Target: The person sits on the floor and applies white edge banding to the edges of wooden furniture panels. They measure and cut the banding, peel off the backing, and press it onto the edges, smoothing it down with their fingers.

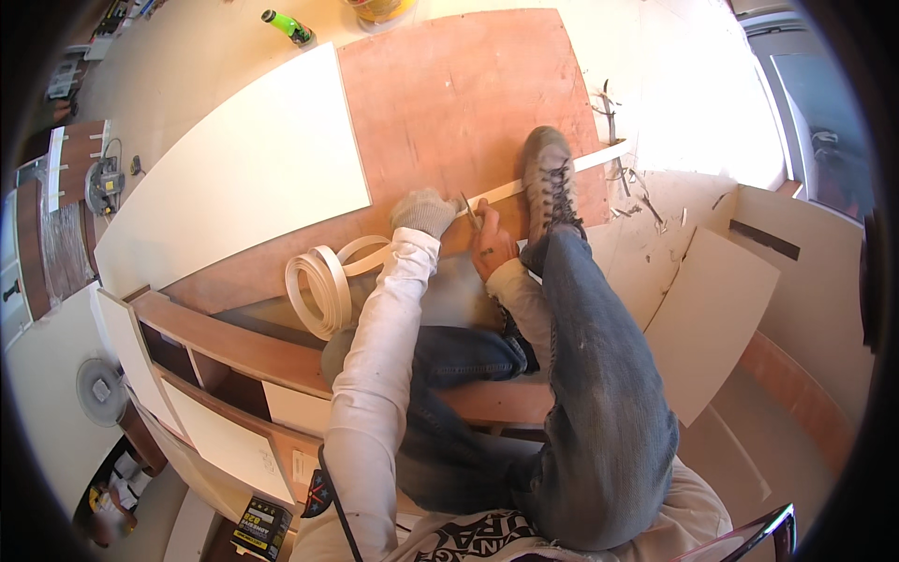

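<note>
One gloved hand (425,214) on strip (502,193), bare hand (497,245) beside

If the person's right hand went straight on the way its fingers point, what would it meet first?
Most likely the pale strip crossing just ahead of the right hand, though whether they already touch is unclear.

The coiled strip (342,290) is pale cream. The glove (426,214) is greyish white, the sleeve (379,347) off-white. The jeans (604,365) are blue with paler, faded patches; the shoe (541,173) is dusty grey-brown with dark laces. One board (449,84) is reddish brown, another board (262,159) plain white. The bottle (284,26) is bright green and black, the box (262,526) black with yellow.
</note>
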A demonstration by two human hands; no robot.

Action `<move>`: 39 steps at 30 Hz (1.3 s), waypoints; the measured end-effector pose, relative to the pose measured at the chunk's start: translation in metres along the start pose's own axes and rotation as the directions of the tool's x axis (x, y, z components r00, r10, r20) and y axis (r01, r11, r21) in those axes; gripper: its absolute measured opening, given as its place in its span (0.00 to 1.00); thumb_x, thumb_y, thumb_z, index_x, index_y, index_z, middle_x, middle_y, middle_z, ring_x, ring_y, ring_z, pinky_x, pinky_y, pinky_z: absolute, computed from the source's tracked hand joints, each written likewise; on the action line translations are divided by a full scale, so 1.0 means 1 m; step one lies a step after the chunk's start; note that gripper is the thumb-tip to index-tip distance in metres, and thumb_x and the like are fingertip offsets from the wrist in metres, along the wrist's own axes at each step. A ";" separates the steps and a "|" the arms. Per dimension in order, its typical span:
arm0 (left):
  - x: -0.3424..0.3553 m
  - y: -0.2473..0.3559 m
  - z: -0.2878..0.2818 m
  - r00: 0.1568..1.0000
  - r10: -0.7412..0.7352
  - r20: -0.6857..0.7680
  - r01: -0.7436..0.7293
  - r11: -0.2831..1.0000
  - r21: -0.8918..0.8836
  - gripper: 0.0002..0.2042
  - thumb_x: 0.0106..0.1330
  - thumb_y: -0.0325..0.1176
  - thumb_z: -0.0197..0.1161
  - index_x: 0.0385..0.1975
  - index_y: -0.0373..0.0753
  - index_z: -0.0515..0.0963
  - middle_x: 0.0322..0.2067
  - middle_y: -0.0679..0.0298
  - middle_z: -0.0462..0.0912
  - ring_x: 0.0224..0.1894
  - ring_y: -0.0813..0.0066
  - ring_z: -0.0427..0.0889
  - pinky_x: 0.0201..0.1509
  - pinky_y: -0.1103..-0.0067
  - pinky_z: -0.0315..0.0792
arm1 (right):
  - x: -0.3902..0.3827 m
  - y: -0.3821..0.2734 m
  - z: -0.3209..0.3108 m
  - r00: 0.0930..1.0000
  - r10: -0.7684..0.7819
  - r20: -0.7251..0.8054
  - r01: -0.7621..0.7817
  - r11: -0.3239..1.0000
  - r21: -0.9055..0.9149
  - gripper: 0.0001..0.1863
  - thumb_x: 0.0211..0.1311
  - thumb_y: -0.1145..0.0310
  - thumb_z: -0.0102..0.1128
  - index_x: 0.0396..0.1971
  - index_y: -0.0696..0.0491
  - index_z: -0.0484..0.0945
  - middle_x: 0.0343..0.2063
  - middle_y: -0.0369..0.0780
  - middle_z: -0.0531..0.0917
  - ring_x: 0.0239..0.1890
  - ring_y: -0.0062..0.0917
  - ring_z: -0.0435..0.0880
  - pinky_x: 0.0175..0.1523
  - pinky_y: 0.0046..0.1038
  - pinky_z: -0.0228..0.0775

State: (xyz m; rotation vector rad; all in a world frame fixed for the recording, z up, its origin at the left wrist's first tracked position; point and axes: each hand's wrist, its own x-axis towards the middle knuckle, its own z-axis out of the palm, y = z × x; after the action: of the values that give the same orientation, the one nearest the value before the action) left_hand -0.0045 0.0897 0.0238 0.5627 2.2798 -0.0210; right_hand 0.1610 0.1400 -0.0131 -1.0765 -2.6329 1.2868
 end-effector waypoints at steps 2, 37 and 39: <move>0.002 0.001 0.003 1.000 0.007 -0.004 -0.007 1.000 0.011 0.31 0.61 0.64 0.56 0.35 0.37 0.86 0.37 0.47 0.86 0.44 0.50 0.85 0.45 0.61 0.77 | 0.001 -0.003 -0.004 0.998 0.048 0.033 -0.047 0.998 -0.038 0.24 0.63 0.74 0.49 0.59 0.57 0.60 0.39 0.59 0.82 0.37 0.58 0.81 0.43 0.53 0.71; 0.003 0.000 -0.009 0.988 0.038 0.147 -0.013 0.986 -0.163 0.31 0.60 0.64 0.59 0.17 0.36 0.84 0.13 0.60 0.80 0.20 0.64 0.83 0.32 0.68 0.74 | -0.041 -0.005 0.002 0.986 0.124 0.112 -0.107 0.983 -0.148 0.44 0.54 0.76 0.53 0.74 0.46 0.49 0.48 0.49 0.76 0.32 0.48 0.83 0.37 0.43 0.75; 0.004 -0.003 -0.006 0.987 0.023 0.158 0.002 0.988 -0.157 0.30 0.61 0.63 0.58 0.17 0.36 0.84 0.14 0.60 0.81 0.21 0.65 0.83 0.32 0.68 0.74 | -0.040 -0.006 0.006 0.978 0.147 0.146 -0.129 0.984 -0.125 0.45 0.54 0.76 0.53 0.74 0.45 0.48 0.50 0.49 0.75 0.34 0.49 0.83 0.39 0.44 0.76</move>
State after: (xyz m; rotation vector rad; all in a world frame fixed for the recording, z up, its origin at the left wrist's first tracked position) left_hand -0.0122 0.0895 0.0246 0.4737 2.1011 0.1137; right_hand 0.1861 0.1101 -0.0025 -1.2445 -2.8227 1.3071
